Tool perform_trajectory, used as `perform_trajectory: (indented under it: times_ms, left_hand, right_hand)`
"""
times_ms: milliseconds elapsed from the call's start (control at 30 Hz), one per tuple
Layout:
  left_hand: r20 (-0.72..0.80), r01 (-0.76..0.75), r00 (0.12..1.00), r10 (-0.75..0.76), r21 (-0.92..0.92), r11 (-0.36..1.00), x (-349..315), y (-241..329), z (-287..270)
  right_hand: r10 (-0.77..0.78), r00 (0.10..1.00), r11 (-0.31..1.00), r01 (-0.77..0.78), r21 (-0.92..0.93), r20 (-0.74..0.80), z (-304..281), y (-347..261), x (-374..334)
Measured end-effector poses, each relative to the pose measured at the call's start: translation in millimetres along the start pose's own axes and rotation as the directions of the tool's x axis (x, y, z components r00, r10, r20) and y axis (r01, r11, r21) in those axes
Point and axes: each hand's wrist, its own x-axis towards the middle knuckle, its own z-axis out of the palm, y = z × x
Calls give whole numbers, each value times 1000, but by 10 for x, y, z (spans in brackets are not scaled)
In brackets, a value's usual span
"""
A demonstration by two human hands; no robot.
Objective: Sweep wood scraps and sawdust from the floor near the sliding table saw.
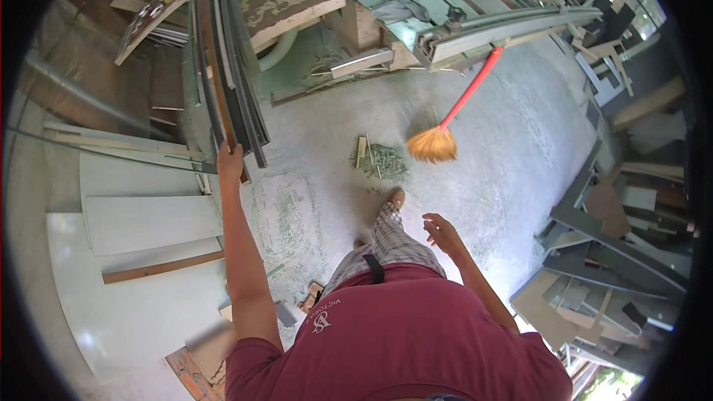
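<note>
My left hand is closed around the near end of a long, thin brown strip. That strip lies among a bundle of long dark and grey profiles running away from me. My right hand hangs in front of my body with its fingers loosely apart and holds nothing. Ahead of it, a broom with straw bristles rests on the floor, its red handle slanting up to the bench edge. Beside the bristles lies a pile of greenish debris with a few thin wooden sticks.
Pale flat panels lie at my left, with a brown wooden strip on them. A machine bench with a metal rail stands ahead. Stacked board offcuts line the right side. The concrete floor is dusty.
</note>
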Motion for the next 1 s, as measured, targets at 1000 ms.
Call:
perform_trajectory:
  times_ms: [1000]
  left_hand:
    - [667, -126, 745, 13, 122, 984, -764, 992, 2130]
  right_hand:
    - [-186, 839, 971, 79, -224, -511, -2446, -349, 2721]
